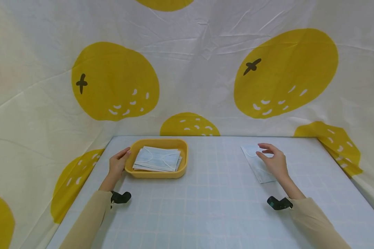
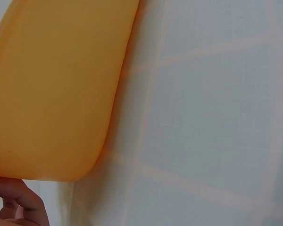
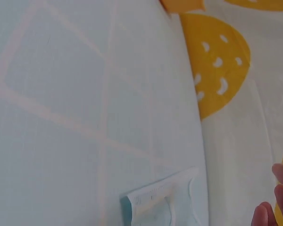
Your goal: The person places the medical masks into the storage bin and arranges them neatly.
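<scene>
The right hand point(image 1: 272, 162) is hovering loosely over a single face mask point(image 1: 258, 165) lying flat on the bench point(image 1: 205, 200), far right — fingers relaxed, grasping nothing. The left hand point(image 1: 118, 164) is resting open against the left wall of the yellow tray point(image 1: 157, 173), which is holding a stack of masks point(image 1: 157, 159). The thin mask could slide under a light touch, and a nudge could shove the tray — neither is being pinned.

One yellow tray point(image 1: 180, 172) sits at ten o'clock with a stack of masks point(image 1: 157, 159), number unclear; one loose mask point(image 1: 256, 166) lies at two o'clock.
</scene>
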`<state>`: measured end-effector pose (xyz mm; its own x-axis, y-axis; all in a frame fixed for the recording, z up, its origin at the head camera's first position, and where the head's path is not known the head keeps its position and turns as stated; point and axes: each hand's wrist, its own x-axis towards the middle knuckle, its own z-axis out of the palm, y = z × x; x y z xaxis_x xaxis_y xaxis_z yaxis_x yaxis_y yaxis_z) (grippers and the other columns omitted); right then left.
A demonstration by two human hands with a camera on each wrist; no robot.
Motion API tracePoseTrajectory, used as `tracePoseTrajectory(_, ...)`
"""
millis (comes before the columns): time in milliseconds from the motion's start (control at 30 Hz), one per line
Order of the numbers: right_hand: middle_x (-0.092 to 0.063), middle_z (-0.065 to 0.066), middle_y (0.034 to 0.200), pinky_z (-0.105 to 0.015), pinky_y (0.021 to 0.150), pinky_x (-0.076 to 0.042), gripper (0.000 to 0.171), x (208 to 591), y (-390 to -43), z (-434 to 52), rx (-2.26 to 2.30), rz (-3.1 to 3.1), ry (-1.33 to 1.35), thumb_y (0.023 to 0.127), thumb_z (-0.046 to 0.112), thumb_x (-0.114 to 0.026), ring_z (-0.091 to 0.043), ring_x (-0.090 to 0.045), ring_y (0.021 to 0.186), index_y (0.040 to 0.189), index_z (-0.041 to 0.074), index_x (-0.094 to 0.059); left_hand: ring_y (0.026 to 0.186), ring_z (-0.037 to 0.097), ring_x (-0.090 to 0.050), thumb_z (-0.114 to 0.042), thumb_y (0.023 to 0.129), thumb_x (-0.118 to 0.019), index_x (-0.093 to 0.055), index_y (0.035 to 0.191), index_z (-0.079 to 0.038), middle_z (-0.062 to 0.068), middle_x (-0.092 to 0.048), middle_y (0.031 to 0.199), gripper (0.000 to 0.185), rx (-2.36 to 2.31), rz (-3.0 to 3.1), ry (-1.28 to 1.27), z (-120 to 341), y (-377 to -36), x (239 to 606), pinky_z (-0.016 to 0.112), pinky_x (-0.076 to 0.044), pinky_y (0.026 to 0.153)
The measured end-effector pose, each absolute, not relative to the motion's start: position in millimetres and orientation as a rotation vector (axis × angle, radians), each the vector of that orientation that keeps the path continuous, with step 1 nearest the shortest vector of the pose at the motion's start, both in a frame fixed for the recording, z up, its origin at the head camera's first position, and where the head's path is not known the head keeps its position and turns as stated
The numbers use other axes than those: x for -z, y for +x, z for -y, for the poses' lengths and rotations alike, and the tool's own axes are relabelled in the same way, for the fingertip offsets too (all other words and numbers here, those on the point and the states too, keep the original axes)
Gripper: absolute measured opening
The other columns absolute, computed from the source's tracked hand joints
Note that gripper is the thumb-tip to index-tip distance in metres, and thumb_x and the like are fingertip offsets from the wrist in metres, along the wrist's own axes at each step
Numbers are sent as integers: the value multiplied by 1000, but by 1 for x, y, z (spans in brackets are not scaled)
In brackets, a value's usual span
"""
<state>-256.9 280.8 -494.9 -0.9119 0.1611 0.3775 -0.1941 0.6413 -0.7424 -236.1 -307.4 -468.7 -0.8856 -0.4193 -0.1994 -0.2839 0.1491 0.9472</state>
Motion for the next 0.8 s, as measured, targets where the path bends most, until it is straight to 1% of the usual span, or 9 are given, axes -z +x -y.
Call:
tracePoseTrajectory(100,-67,-5,114,-3,64,-45,39,520,-270,-301,-1101,2424,23,87,45,-67,-9,-57,89,118,20,-66,104,0,-52,-35,97,-55,-50,141,-18,7,-46,146,47,1852,2297,710,308,-236,468,10,-51,68)
tracePoseTrajectory(133,-67,-5,114,-3,64,-44,39,518,-269,-303,-1121,2420,6,87,44,-67,-8,-56,88,118,20,-66,105,0,-52,-35,97,-55,-50,141,-18,7,-46,146,47,1854,2296,712,308,-236,468,10,-51,68)
tracePoseTrajectory(267,-65,-14,120,-3,63,-43,39,482,-245,-298,-1215,2444,-53,89,31,-68,-17,-59,91,122,10,-63,106,1,-52,-35,96,-56,-51,141,-18,7,-47,147,48,1856,2289,710,308,-237,468,9,-50,69)
tracePoseTrajectory(333,-63,-17,122,-3,63,-43,41,469,-236,-299,-1258,2453,-85,89,27,-69,-16,-58,91,124,7,-61,105,0,-52,-36,96,-57,-51,141,-18,7,-46,146,48,1856,2290,699,307,-237,468,9,-50,70)
tracePoseTrajectory(467,-63,-12,121,-3,62,-44,44,489,-244,-323,-1162,2479,-114,89,38,-67,-1,-54,86,125,14,-61,104,0,-53,-36,96,-57,-51,140,-17,8,-47,145,48,1854,2289,683,306,-237,468,9,-50,70)
tracePoseTrajectory(533,-63,-10,120,-3,62,-44,48,507,-253,-339,-1116,2489,-125,87,46,-66,1,-53,85,126,18,-61,106,1,-53,-34,96,-56,-52,139,-16,8,-48,145,47,1853,2286,684,306,-237,468,8,-50,69)
tracePoseTrajectory(667,-61,-13,125,-6,65,-44,57,512,-250,-351,-1076,2574,-196,86,54,-64,-16,-56,95,130,18,-57,114,5,-51,-35,97,-55,-50,141,-16,8,-46,147,48,1846,2298,671,306,-235,468,6,-49,70)
tracePoseTrajectory(733,-58,-18,128,-18,75,-52,61,499,-240,-347,-1110,2644,-228,87,51,-63,-27,-55,101,133,13,-54,116,6,-51,-36,97,-55,-50,141,-17,8,-45,147,48,1846,2305,675,306,-235,467,6,-48,70)
tracePoseTrajectory(800,-55,-25,130,-37,85,-54,64,483,-228,-341,-1156,2715,-261,89,48,-63,-38,-54,107,136,6,-50,118,7,-50,-36,97,-55,-49,142,-18,8,-45,148,49,1841,2312,676,306,-235,467,6,-48,70)
